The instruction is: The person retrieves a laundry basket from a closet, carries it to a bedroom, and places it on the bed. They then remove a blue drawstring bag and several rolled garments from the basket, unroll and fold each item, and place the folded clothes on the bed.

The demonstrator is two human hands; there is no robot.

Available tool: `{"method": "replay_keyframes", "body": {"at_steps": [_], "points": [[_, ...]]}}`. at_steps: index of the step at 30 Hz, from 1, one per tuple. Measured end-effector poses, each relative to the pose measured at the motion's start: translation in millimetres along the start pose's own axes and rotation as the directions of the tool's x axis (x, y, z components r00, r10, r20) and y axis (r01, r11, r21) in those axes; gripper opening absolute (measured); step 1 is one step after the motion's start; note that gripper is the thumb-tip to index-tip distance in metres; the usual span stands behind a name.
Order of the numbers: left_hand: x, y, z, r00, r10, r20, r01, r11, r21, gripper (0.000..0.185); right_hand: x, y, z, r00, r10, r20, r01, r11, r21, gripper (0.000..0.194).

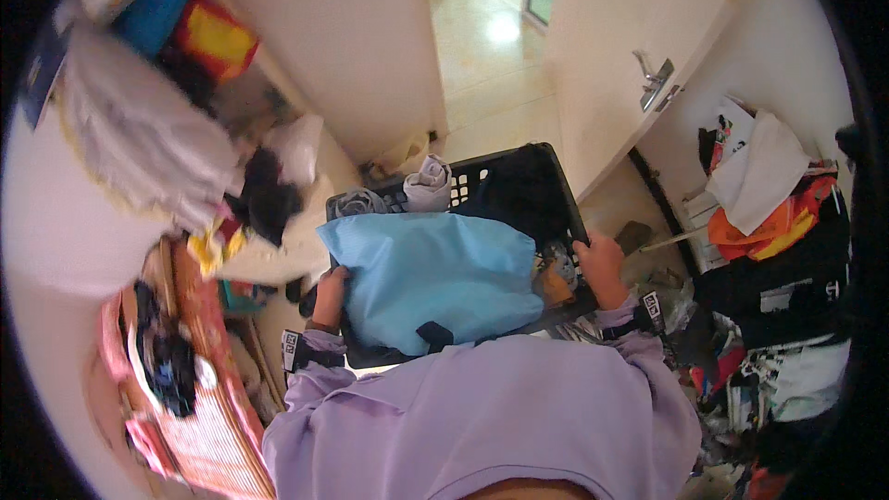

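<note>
A black plastic basket is held in front of my body by both hands. My left hand grips its left rim, and my right hand is closed on the right rim. Across the front of the basket lies a light blue fabric bag, covering much of what is below. Behind it sit a rolled grey cloth, a rolled pale lilac cloth and a heap of black cloth. An orange-brown item shows beside the bag at the right.
Ahead, a white door with a metal handle stands open onto a tiled floor. Clothes and a white cloth cover the surface at left. Bags and a black box-like item crowd the right side. A pink striped mat lies lower left.
</note>
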State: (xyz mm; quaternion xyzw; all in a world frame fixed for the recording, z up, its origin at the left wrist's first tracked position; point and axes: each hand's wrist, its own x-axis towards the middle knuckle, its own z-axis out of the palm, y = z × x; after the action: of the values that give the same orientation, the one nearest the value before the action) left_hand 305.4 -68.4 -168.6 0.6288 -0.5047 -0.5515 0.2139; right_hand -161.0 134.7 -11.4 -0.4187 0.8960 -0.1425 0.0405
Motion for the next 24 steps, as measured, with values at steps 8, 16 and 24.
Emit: {"method": "replay_keyframes", "body": {"at_steps": [8,16,24], "points": [[156.1,177.2,48.7,0.975,0.124,0.183,-0.111,0.991,-0.076,0.038,143.0,-5.1,-20.1,0.982,0.135,-0.133,-0.124,0.988,0.091,0.026],[10.2,59.2,337.4,0.966,0.245,0.081,-0.257,0.943,0.213,0.045,69.0,338.3,27.0,0.985,0.147,-0.086,-0.140,0.987,0.080,0.027],[143.3,116.1,366.6,0.936,0.330,0.119,-0.350,0.903,0.249,0.038,197.6,314.8,22.7,0.979,0.200,-0.026,-0.194,0.970,0.146,0.023]]}}
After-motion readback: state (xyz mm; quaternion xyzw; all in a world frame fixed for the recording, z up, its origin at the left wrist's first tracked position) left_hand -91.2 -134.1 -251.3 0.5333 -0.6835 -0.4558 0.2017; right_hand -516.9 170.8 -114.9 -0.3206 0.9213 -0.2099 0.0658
